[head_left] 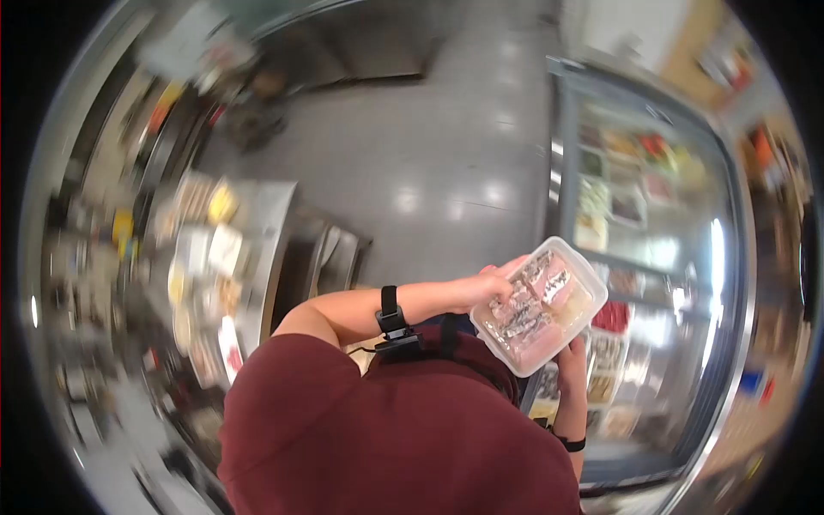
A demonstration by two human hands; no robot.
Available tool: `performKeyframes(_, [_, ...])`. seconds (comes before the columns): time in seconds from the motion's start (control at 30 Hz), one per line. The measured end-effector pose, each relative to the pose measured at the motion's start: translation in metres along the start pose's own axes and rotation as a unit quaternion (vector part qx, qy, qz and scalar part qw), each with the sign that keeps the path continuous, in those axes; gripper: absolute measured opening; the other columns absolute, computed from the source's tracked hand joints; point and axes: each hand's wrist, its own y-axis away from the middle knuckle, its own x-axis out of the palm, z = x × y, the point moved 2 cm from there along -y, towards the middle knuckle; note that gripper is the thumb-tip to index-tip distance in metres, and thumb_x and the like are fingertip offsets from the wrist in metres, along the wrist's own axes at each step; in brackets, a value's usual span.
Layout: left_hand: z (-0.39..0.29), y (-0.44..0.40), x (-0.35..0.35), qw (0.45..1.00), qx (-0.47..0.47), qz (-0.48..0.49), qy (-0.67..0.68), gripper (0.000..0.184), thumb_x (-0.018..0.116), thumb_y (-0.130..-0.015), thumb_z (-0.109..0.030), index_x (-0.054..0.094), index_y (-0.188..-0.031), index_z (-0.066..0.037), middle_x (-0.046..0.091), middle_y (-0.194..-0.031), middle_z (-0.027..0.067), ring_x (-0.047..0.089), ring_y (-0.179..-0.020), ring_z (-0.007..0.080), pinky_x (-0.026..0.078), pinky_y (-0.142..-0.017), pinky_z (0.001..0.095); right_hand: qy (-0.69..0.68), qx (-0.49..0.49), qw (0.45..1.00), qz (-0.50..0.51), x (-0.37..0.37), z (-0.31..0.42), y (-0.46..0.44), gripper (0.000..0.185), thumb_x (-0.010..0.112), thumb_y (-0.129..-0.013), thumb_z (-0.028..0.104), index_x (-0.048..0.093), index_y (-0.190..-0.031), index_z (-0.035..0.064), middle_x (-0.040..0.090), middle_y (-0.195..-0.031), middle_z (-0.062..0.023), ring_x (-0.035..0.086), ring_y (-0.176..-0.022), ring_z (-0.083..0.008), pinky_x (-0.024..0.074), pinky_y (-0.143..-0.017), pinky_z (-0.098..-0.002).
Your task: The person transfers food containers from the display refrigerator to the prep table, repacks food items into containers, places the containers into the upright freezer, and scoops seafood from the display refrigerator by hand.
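A clear plastic container (pixel 577 306) with a pale rim is held tilted in front of my body. Inside lie several pieces of pinkish fish (pixel 542 342) with dark, silvery skin, some overlapping. My left hand (pixel 491 289) grips the container's left edge, its fingers curled at the rim beside the fish. From the lower right, my right hand (pixel 572 362) holds the opposite side; part of its fingers is hidden by the container. Black straps with a device sit on my left forearm, and a black band is round my right wrist.
On my right stands a glass-topped display case (pixel 678 257) holding several food trays. A steel table (pixel 279 232) on my left bears trays and packages. Grey tiled floor (pixel 455 129) stretches ahead, with a dark steel unit (pixel 369 51) beyond. The edges are blurred.
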Motion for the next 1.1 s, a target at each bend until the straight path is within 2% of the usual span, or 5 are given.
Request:
performKeyframes(0.3, [0.033, 0.025, 0.096, 0.912, 0.200, -0.333, 0.130, 0.093, 0.042, -0.054, -0.004, 0.004, -0.138, -0.011, 0.026, -0.133, 0.0092, 0.027, -0.122, 0.0190, 0.028, -0.096, 0.0252, 0.181, -0.100, 0.947, 0.248, -0.019, 0.080, -0.064, 0.024, 0.037, -0.092, 0.030, 0.038, -0.084, 0.0082, 0.039, -0.076, 0.0003, 0.038, -0.069, -0.0076, 0.0350, -0.064, -0.0224])
performKeyframes(0.57, [0.041, 0.034, 0.123, 0.806, 0.248, -0.533, 0.074, 0.086, 0.043, -0.052, -0.003, 0.017, -0.135, -0.007, 0.032, -0.127, 0.0095, 0.031, -0.118, 0.0193, 0.030, -0.096, 0.0273, -0.102, 0.207, 0.778, 0.585, 0.025, 0.107, -0.084, 0.079, 0.016, -0.084, 0.064, 0.010, -0.137, 0.0053, 0.025, -0.139, -0.0119, 0.028, -0.126, -0.0253, 0.0251, -0.102, -0.0381])
performKeyframes(0.7, [0.023, 0.029, 0.137, 0.766, 0.309, -0.561, 0.057, 0.091, 0.043, -0.054, -0.001, 0.011, -0.138, -0.009, 0.024, -0.136, 0.0092, 0.029, -0.122, 0.0180, 0.030, -0.096, 0.0260, 0.079, 0.092, 0.803, 0.584, 0.041, 0.114, -0.082, 0.077, 0.016, -0.085, 0.062, 0.009, -0.137, 0.0056, 0.024, -0.139, -0.0112, 0.026, -0.127, -0.0249, 0.0257, -0.102, -0.0369])
performKeyframes(0.87, [0.008, 0.020, 0.192, 0.666, 0.349, -0.645, 0.133, 0.089, 0.043, -0.053, -0.001, 0.015, -0.137, -0.009, 0.033, -0.130, 0.0110, 0.038, -0.115, 0.0201, 0.035, -0.092, 0.0264, 0.090, 0.027, 0.793, 0.601, 0.053, 0.118, -0.084, 0.049, 0.020, -0.091, 0.051, 0.037, -0.095, 0.0052, 0.043, -0.094, -0.0085, 0.043, -0.095, -0.0161, 0.0351, -0.089, -0.0299])
performKeyframes(1.1, [0.044, 0.065, 0.241, 0.526, 0.435, -0.677, 0.276, 0.086, 0.043, -0.052, -0.001, 0.020, -0.135, -0.006, 0.038, -0.126, 0.0121, 0.044, -0.111, 0.0232, 0.043, -0.087, 0.0294, 0.276, -0.029, 0.605, 0.747, 0.109, 0.063, -0.045, 0.051, 0.025, -0.090, 0.049, 0.039, -0.108, 0.0023, 0.046, -0.099, -0.0102, 0.045, -0.096, -0.0153, 0.0407, -0.078, -0.0312])
